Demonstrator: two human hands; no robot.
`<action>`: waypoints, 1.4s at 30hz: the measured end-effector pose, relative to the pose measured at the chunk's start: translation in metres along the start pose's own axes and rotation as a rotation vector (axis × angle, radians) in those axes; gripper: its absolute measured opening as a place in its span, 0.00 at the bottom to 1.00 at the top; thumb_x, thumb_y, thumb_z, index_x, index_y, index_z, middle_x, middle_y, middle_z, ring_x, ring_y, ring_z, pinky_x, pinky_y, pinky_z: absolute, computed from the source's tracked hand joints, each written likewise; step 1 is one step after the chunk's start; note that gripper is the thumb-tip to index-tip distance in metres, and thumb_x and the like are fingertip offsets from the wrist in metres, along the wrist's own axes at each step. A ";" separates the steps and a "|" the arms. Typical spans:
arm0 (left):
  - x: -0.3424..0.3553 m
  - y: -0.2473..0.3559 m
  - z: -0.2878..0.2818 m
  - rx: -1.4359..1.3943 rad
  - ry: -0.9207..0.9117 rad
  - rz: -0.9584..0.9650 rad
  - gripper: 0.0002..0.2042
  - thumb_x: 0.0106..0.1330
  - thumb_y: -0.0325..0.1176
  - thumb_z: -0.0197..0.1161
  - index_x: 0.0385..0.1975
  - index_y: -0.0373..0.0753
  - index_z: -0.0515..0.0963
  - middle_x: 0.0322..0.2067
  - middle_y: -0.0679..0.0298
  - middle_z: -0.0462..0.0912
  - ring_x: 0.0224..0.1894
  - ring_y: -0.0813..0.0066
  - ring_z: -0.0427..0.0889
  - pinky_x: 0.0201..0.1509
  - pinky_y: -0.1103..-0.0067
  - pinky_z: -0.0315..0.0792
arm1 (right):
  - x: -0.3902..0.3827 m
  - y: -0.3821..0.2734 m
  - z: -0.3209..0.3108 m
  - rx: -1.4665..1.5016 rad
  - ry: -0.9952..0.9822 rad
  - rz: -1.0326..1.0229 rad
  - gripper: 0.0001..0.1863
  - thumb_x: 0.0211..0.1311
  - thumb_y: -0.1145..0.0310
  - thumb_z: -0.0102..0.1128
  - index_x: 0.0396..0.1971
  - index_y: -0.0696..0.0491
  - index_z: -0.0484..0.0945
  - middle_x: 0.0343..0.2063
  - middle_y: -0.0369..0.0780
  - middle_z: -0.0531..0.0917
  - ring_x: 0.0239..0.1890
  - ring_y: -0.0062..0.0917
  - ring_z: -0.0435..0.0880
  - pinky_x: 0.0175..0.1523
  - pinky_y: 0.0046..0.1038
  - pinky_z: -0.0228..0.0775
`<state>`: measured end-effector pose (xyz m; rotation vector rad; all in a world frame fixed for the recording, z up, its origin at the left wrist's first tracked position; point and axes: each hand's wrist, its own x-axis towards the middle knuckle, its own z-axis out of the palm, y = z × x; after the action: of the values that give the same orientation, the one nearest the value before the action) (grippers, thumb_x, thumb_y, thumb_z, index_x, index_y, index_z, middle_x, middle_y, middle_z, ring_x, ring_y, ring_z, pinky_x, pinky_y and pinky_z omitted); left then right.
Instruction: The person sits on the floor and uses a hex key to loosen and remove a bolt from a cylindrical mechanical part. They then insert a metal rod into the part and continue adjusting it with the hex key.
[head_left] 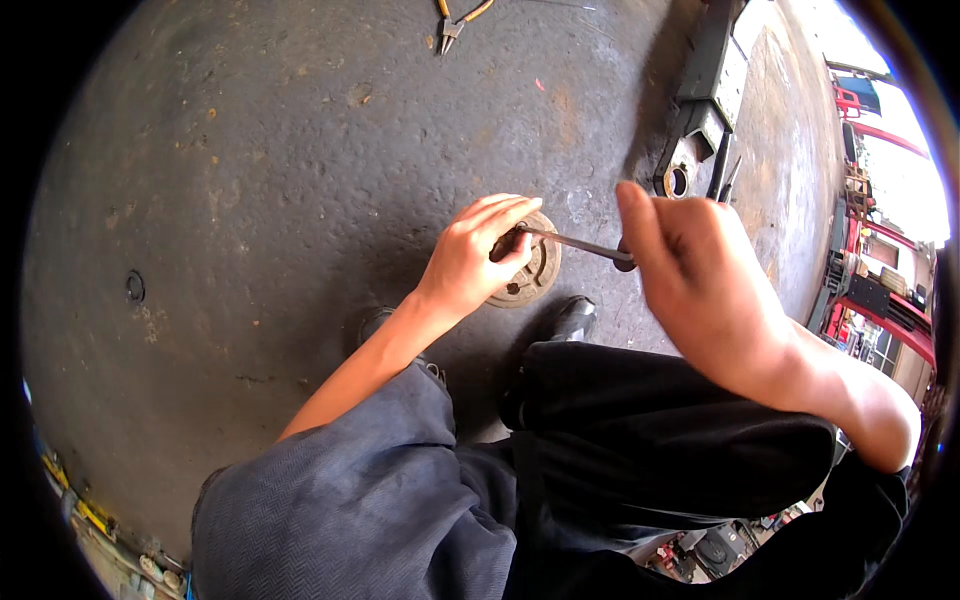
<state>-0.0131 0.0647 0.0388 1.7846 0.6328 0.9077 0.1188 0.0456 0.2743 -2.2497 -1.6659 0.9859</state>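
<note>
A round, weathered metal disc [535,272] with raised ribs and openings is between my legs, above my boots [572,318]. My left hand [474,248] is closed on the disc, fingers over its top and thumb near its centre. My right hand [705,278] is closed round the dark handle of a long metal tool, which looks like a screwdriver. Its shaft [578,243] runs leftward to the middle of the disc by my left thumb. The tool's tip is too small or hidden to make out.
Pliers [450,28] with yellow handles lie on the dark floor [250,170] at the top. A long steel arm [712,80] with a ringed end is at upper right. A black ring [135,286] lies left. Red workshop equipment [885,322] lines the far right.
</note>
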 end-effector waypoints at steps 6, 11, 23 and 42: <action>0.002 0.000 0.000 0.020 -0.010 0.050 0.15 0.58 0.22 0.66 0.46 0.34 0.82 0.47 0.56 0.85 0.54 0.59 0.82 0.59 0.69 0.76 | -0.009 -0.016 -0.010 0.844 0.004 0.827 0.27 0.77 0.56 0.44 0.27 0.65 0.77 0.15 0.34 0.69 0.17 0.19 0.73 0.22 0.26 0.74; 0.002 0.000 -0.007 0.066 -0.049 0.080 0.15 0.59 0.22 0.65 0.46 0.33 0.82 0.48 0.57 0.85 0.54 0.59 0.81 0.59 0.70 0.75 | 0.003 -0.001 -0.026 0.187 -0.218 0.329 0.21 0.68 0.58 0.55 0.34 0.66 0.76 0.23 0.42 0.76 0.24 0.32 0.79 0.34 0.33 0.77; 0.001 -0.003 -0.005 0.028 -0.049 0.067 0.15 0.59 0.23 0.65 0.47 0.33 0.82 0.48 0.56 0.84 0.55 0.59 0.81 0.60 0.69 0.74 | 0.001 0.037 -0.011 -0.776 0.060 -0.868 0.18 0.57 0.58 0.71 0.29 0.57 0.76 0.14 0.35 0.71 0.20 0.26 0.75 0.29 0.26 0.68; 0.001 0.000 -0.003 0.051 -0.043 0.056 0.13 0.61 0.24 0.65 0.46 0.34 0.82 0.48 0.58 0.85 0.54 0.59 0.81 0.59 0.69 0.74 | 0.007 -0.001 -0.047 -0.812 -0.354 -0.617 0.28 0.62 0.79 0.61 0.63 0.61 0.70 0.42 0.50 0.83 0.44 0.32 0.85 0.50 0.32 0.77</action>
<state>-0.0144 0.0670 0.0402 1.8703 0.5856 0.8950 0.1470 0.0637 0.3075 -1.6879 -3.0883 0.6202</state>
